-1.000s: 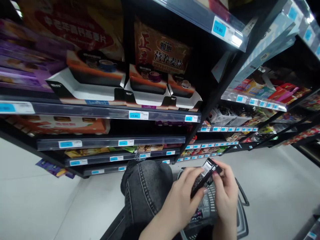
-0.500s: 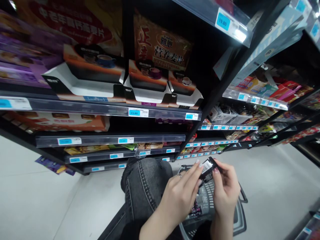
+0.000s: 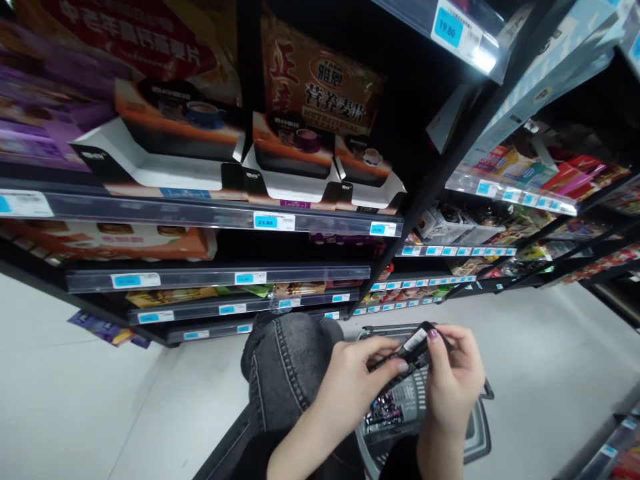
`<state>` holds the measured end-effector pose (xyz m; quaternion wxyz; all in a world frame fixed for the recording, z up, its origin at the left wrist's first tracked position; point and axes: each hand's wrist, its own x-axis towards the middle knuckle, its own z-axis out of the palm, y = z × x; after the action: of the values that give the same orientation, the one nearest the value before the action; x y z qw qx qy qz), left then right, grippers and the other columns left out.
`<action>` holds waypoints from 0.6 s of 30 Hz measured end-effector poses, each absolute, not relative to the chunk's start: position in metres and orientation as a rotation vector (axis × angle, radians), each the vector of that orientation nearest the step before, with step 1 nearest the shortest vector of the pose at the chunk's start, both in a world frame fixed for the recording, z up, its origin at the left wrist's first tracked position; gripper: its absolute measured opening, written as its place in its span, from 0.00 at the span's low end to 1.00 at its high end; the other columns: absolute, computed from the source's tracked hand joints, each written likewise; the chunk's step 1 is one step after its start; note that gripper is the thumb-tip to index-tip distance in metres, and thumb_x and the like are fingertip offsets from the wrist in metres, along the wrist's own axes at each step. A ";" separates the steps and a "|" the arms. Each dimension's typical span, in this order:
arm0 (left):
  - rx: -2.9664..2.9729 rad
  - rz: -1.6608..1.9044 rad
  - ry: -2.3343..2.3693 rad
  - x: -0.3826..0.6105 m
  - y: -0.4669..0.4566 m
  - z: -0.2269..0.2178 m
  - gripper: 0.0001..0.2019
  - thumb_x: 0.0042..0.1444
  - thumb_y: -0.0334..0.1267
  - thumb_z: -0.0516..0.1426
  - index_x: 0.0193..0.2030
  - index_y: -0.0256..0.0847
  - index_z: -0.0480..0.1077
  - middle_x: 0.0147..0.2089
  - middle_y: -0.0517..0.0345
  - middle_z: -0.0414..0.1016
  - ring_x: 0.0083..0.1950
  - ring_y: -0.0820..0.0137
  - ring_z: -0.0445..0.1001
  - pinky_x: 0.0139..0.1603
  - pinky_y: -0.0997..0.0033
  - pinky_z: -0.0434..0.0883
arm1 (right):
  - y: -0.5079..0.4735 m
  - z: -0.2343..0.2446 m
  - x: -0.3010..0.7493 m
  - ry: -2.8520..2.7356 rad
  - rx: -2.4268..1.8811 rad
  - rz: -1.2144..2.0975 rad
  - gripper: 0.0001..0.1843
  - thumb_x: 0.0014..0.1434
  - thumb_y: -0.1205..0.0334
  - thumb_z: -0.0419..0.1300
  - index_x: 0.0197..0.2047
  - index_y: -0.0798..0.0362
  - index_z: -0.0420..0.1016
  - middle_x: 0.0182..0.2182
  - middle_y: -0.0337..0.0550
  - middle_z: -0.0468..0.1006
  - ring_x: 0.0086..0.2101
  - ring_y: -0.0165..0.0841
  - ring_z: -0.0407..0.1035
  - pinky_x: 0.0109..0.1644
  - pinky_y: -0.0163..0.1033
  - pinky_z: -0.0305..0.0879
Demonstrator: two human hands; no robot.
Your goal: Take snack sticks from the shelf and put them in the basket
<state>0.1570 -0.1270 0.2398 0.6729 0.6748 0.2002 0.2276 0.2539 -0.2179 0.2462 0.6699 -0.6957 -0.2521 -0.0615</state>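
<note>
A slim black packet (image 3: 411, 352) with a white barcode label is held slantwise between both hands. My left hand (image 3: 357, 373) grips its lower left end, thumb in front and fingers behind. My right hand (image 3: 454, 373) pinches the upper right end, the thumb pressed near the label. Just below the hands stands a grey shopping basket (image 3: 484, 437) with slatted sides. Several small dark packets (image 3: 385, 410) with purple and pink marks lie inside it, partly hidden by my left wrist.
A black shelf unit (image 3: 320, 219) rises in front, carrying open coffee boxes (image 3: 165, 180) and a bag of cereal (image 3: 320, 83). My bent knee (image 3: 290, 360) is left of the basket. Purple packages (image 3: 107, 328) stick out low at the left. More shelves of snacks (image 3: 530, 167) run along the right.
My left hand has shifted its hold, from fingers laid over the packet to a thumb-and-finger grip at its lower end. More of the packet's length shows. The view has shifted slightly.
</note>
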 end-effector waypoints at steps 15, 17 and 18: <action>1.468 0.260 0.353 0.149 -0.111 0.247 0.12 0.47 0.36 0.58 0.20 0.34 0.60 0.20 0.65 0.56 0.23 0.79 0.53 0.23 0.79 0.53 | -0.212 0.255 0.248 -0.741 -1.636 0.228 0.14 0.57 0.57 0.59 0.46 0.52 0.70 0.34 0.43 0.76 0.34 0.31 0.71 0.37 0.34 0.69; 1.380 0.335 0.406 0.151 -0.109 0.246 0.11 0.48 0.38 0.58 0.22 0.34 0.63 0.20 0.65 0.54 0.23 0.80 0.52 0.23 0.79 0.52 | -0.213 0.255 0.248 -0.796 -1.642 0.292 0.17 0.57 0.57 0.59 0.50 0.50 0.67 0.39 0.44 0.75 0.37 0.31 0.72 0.41 0.35 0.70; 1.330 0.377 0.434 0.151 -0.108 0.245 0.11 0.48 0.39 0.58 0.25 0.33 0.65 0.21 0.64 0.55 0.23 0.79 0.54 0.23 0.79 0.54 | -0.215 0.254 0.248 -0.829 -1.658 0.335 0.17 0.57 0.57 0.59 0.50 0.50 0.67 0.41 0.45 0.75 0.39 0.31 0.71 0.42 0.35 0.70</action>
<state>0.1509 -0.1076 0.2450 0.7488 0.6085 0.1983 0.1723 0.2479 -0.2150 0.2543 0.5883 -0.7119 -0.3557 0.1436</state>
